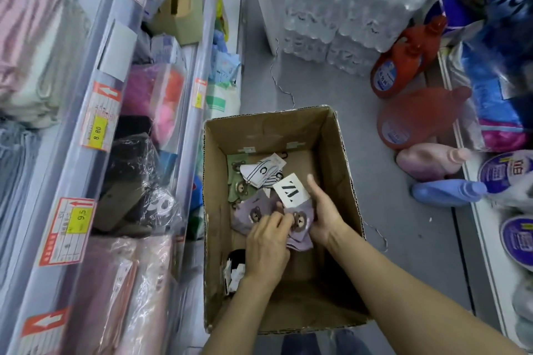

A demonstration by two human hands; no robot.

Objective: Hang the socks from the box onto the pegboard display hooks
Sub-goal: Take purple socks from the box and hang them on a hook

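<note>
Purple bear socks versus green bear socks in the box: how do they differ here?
The purple bear socks are in both hands: the left hand pinches them and the right hand cups them. The green bear socks lie untouched. The purple pair sits mid-box, while the green pair lies near the far left corner of the cardboard box. Both carry brown bear faces.

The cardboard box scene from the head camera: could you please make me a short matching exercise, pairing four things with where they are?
Things:
1. purple socks
2. green socks
3. water bottles
4. blue bottle

Places:
A. stacked on the floor beyond the box
B. in both hands, inside the box
C. lying on the floor right of the box
D. at the box's far left, untouched

Pairs: 1-B, 2-D, 3-A, 4-C
</note>
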